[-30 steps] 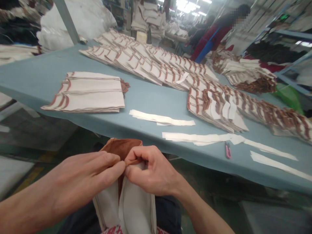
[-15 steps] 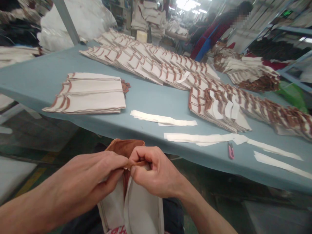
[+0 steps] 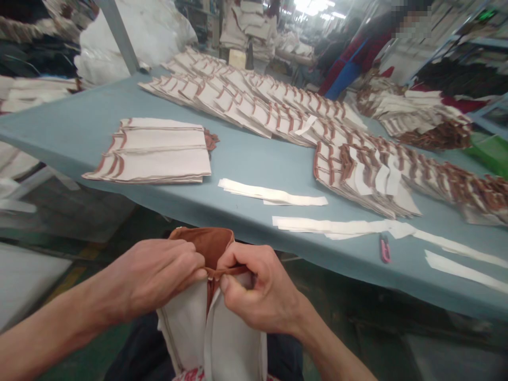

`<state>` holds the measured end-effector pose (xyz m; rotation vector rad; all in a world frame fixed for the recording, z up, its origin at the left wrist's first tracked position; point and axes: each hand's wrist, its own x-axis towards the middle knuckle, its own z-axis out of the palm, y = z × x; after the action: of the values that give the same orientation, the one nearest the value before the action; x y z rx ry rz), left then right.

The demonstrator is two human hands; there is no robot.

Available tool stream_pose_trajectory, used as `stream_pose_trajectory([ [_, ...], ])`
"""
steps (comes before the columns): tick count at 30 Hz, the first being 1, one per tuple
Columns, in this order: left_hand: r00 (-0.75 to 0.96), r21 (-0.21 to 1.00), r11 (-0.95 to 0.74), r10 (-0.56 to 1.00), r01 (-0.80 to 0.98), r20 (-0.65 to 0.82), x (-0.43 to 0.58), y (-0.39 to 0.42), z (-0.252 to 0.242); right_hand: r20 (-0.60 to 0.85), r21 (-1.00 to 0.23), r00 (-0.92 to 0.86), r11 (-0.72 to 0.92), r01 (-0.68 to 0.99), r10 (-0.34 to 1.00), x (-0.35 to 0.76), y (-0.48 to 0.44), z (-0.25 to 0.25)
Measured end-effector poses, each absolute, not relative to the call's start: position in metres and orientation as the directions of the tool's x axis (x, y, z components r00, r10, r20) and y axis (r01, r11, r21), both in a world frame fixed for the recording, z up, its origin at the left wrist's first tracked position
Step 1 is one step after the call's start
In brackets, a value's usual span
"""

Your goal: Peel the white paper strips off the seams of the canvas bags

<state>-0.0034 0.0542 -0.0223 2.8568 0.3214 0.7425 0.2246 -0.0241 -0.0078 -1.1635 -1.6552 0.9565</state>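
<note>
Farthest left and well beyond the left fingers, a large white plastic-wrapped bundle (image 3: 137, 42) rises behind a slanting metal post (image 3: 119, 37). Nearer, ahead of the left fingers and apart from them, a folded cream stack (image 3: 166, 151) with brown-edged ends lies on the blue-green table (image 3: 254, 159); a brown bunch (image 3: 211, 139) shows at its right end.

The left hand (image 3: 162, 275) has its fingers bent and drawn in, gripping the brown upper edge of a cream cloth piece (image 3: 236, 325). That piece hangs below both sets of fingers, in front of the table, its brown lining (image 3: 210, 241) opening upward just beyond the fingertips. A slit runs down from between the fingers, and red marks (image 3: 188, 374) show at the bottom of the picture. The right hand (image 3: 262, 288) pinches the same edge, thumb against forefinger, with only a narrow gap to the left fingertips.

Beyond the right fingers, white strips (image 3: 273, 194) lie on the table, with overlapped rows of cream pieces (image 3: 238, 100) farther off. Rightward from those fingers come a second run of strips (image 3: 337, 226), a smaller brown-and-cream pile (image 3: 329, 164) behind it, and a person (image 3: 345, 71) in red and blue well beyond. Pink snips (image 3: 384, 250) lie to the right of the right fingers, clear of them, and another white strip (image 3: 464, 269) lies farther right.
</note>
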Motion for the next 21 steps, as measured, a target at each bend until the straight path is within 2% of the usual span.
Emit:
stream_pose_trajectory([
  [3, 0.826, 0.232, -0.959, 0.263, 0.165, 0.498, -0.009, 0.058, -0.037, 0.211, -0.919, -0.168, 0.254, 0.302, 0.963, 0.225, -0.025, -0.011],
  [8, 0.901, 0.432, -0.891, 0.294, 0.138, 0.318, -0.009, 0.057, -0.019, 0.292, -0.862, -0.199, 0.348, 0.369, 0.935, 0.23, -0.031, -0.006],
  [12, 0.926, 0.457, -0.881, 0.269, 0.125, 0.265, 0.005, 0.054, 0.011, 0.362, -0.807, -0.219, 0.422, 0.413, 0.906, 0.232, -0.035, -0.003],
  [14, 0.929, 0.51, -0.85, 0.286, 0.132, 0.236, 0.01, 0.053, 0.02, 0.369, -0.785, -0.223, 0.431, 0.445, 0.902, 0.232, -0.037, -0.002],
  [18, 0.92, 0.615, -0.769, 0.35, 0.175, 0.175, 0.015, 0.05, 0.022, 0.401, -0.723, -0.235, 0.463, 0.513, 0.886, 0.231, -0.041, 0.001],
  [21, 0.914, 0.611, -0.763, 0.376, 0.21, 0.155, 0.014, 0.046, 0.019, 0.42, -0.687, -0.236, 0.477, 0.548, 0.876, 0.232, -0.043, 0.001],
])
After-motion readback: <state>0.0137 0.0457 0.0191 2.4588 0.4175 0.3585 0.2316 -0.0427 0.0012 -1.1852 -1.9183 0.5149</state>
